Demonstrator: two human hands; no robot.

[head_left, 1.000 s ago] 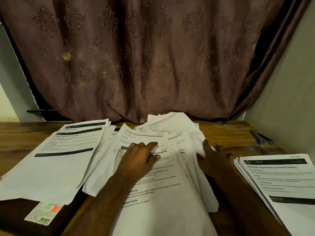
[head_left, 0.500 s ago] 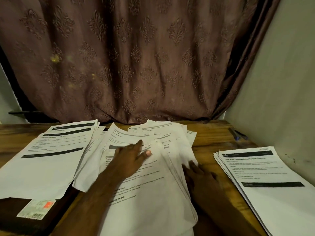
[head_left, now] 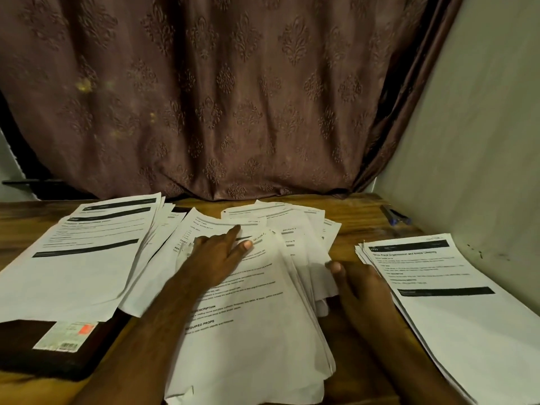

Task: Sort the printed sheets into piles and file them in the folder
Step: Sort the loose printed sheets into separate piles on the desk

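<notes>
Right hand has slid from far edge of loose middle heap to its near right side, thumb touching edge, fingers flat on counter, apparently squaring sheets. Left hand still pressed flat on top sheet, grasping nothing. Sorted piles: frame left, frame right. Dark folder lower left, shut, under left pile; nothing visibly filed yet

"REQUIRED PROPS" on middle sheet

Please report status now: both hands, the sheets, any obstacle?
Left hand flat on middle pile. Right hand at its right edge. Side piles apart; folder half covered.
</notes>
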